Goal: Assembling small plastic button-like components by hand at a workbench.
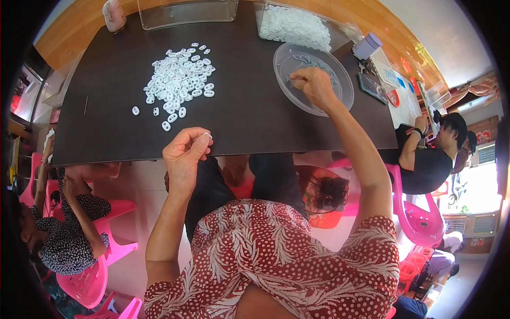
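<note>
My left hand (183,154) is closed in a pinch at the table's near edge, with a small white oval plastic piece (210,136) between thumb and fingertips. A pile of similar white pieces (178,80), each with two holes, lies beyond it on the dark table (239,80). Over the round clear bowl (342,101) on the right hovers my right hand (313,87), its fingers drawn together. Thin grey metal pieces (325,65) lie in this bowl. Whatever the right fingertips hold is too small to make out.
Behind the bowl stands a clear bin of white pieces (295,27); another clear bin (188,20) is at the far edge. A lilac bottle (366,46) and a phone (373,87) sit right. People are seated on the left (74,234) and right (433,159).
</note>
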`<state>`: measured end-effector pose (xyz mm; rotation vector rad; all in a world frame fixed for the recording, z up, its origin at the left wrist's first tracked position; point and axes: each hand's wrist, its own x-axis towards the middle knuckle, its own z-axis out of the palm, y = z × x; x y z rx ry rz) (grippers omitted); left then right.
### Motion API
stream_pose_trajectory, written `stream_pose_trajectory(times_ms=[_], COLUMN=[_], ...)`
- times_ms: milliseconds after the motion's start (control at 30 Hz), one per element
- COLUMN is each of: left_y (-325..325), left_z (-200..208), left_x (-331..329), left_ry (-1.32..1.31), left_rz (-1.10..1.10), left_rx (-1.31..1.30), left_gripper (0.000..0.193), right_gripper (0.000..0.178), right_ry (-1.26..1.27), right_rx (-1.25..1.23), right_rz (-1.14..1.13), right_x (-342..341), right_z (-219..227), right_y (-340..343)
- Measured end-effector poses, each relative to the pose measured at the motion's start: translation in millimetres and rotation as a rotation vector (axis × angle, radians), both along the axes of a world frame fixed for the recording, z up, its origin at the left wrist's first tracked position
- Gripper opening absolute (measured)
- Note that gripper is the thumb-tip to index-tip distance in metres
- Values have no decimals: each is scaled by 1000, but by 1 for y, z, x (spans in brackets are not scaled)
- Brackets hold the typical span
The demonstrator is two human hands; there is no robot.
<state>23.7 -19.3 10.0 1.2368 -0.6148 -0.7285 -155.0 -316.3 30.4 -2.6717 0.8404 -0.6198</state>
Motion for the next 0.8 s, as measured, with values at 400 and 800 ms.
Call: stream_pose_trajectory(times_ms=[400,800], left_y=[2,3], left_z=[-3,1], left_x=[-1,-2], left_ry=[36,48], left_rz=[-16,7], left_rx=[-15,-24], left_gripper=[12,12], right_gripper=[11,13], right_ry=[25,84], right_rx=[-131,23], right_rz=[80,69], right_x=[7,15], right_z=[-7,-1], right_y=[-2,1])
